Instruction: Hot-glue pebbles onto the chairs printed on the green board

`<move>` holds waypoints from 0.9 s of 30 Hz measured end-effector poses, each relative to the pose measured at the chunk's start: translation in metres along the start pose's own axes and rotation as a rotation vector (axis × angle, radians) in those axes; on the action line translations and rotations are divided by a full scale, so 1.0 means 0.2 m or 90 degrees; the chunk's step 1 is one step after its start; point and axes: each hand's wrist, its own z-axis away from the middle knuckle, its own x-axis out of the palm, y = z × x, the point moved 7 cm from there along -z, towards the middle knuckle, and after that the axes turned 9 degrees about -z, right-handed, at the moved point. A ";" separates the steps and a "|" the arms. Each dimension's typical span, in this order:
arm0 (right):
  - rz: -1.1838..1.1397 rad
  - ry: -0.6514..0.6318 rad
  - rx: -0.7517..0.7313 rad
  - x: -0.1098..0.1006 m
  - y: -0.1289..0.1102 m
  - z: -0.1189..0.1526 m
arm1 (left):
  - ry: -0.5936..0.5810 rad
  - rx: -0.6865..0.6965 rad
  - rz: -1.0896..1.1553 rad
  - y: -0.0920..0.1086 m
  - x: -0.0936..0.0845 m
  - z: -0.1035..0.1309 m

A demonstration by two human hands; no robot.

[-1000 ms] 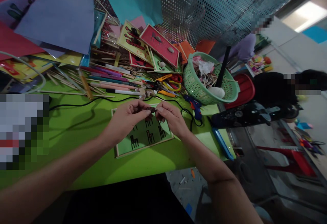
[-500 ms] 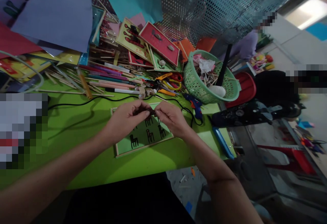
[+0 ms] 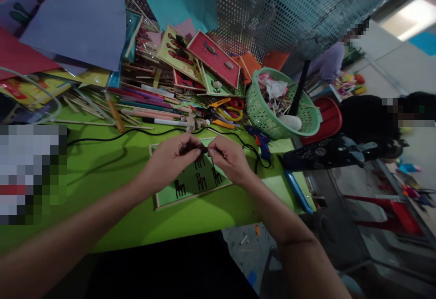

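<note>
A bright green table (image 3: 102, 171) spans the left and centre of the frame, with a perforated grey screen (image 3: 245, 12) across the top. A pale green basket (image 3: 267, 112) of scraps stands right of centre. Mid-frame, a framed green card (image 3: 190, 193) with chair drawings lies beneath both hands. The left hand (image 3: 172, 157) and right hand (image 3: 230, 156) pinch narrowly, fingertips nearly meeting, with a small dark piece (image 3: 205, 149) held between them, over the card's upper part.
</note>
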 end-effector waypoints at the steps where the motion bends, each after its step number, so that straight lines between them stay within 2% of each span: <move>1: -0.010 0.014 0.006 0.00 0.00 0.00 | -0.004 0.000 0.006 0.00 0.00 0.00; 4: -0.125 0.036 0.060 0.00 0.03 0.01 | -0.029 -0.011 0.061 -0.01 0.02 -0.01; 8: -0.399 0.040 0.134 0.03 0.10 0.01 | -0.064 -0.055 0.175 -0.01 0.04 -0.02; 11: -0.538 0.053 0.180 0.05 0.14 0.02 | -0.058 -0.080 0.222 -0.01 0.03 -0.02; 15: -0.574 0.110 0.151 -0.02 0.12 0.01 | -0.022 -0.103 0.238 -0.01 0.00 -0.02; 19: -0.530 0.108 0.067 -0.12 0.04 0.03 | -0.004 -0.124 0.295 -0.01 -0.02 0.00; 21: -0.505 0.117 0.037 -0.18 0.02 0.09 | -0.016 -0.132 0.320 -0.01 -0.01 0.02; 23: -0.491 0.160 0.027 -0.25 0.02 0.20 | -0.040 -0.119 0.324 0.02 -0.01 0.03; 25: -0.480 0.235 0.031 -0.33 0.04 0.36 | -0.094 -0.085 0.281 0.08 0.00 0.06; 27: -0.461 0.326 0.057 -0.42 0.06 0.56 | -0.186 -0.035 0.175 0.20 0.03 0.12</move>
